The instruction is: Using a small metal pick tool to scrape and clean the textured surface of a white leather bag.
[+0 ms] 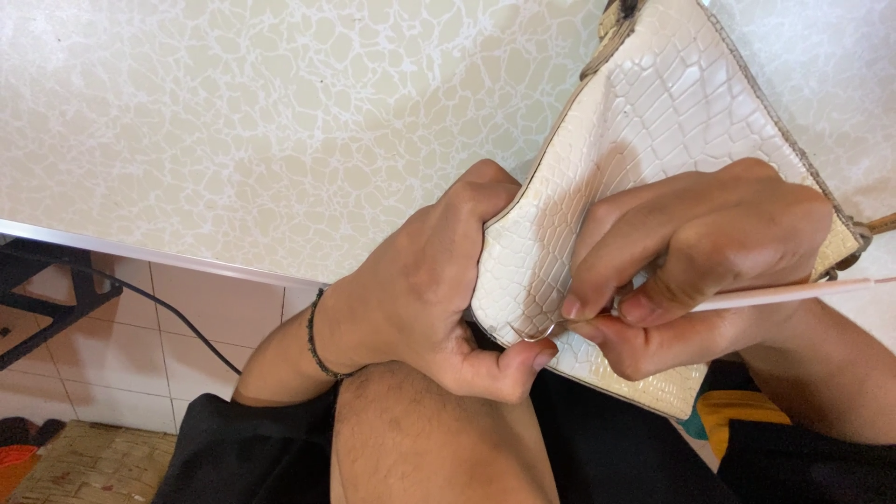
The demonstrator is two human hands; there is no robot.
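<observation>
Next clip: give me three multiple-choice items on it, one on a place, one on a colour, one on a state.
1. Where does the bag lie?
A. partly on the patterned table
B. flat on the tiled floor
C. hung on a hook

2. What colour is the bag?
A. black
B. cream white
C. red

3. What does the right hand hold?
A. nothing
B. scissors
C. a thin pale stick

Answers:
1 A, its upper part rests on the tabletop.
2 B, the scale-embossed surface is cream white.
3 C, the fingers pinch the stick at the bag's lower edge, which the left hand grips.
</observation>
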